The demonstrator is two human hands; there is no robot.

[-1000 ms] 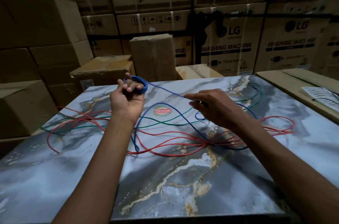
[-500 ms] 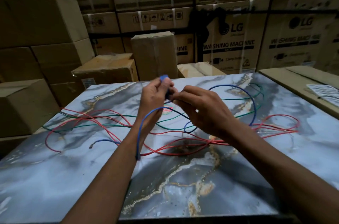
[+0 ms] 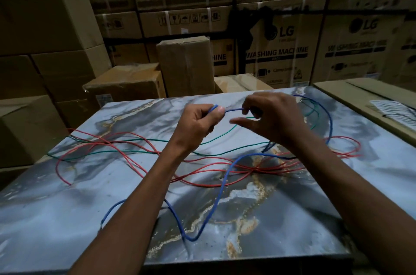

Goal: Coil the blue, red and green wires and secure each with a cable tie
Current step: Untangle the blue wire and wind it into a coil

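The left hand [image 3: 198, 125] and right hand [image 3: 273, 117] both pinch the blue wire [image 3: 233, 110], a short stretch spanning between them, the rest trailing below.

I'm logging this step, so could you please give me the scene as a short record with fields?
surface: marble-patterned tabletop
left hand: pinches the blue wire
right hand: pinches the same wire a short way along
blue wire: short span between the hands, the rest trailing loose over the tabletop
red wire: loose on the tabletop, uncoiled
green wire: loose, uncoiled
cable ties: none that I can make out
behind: stacked cardboard boxes
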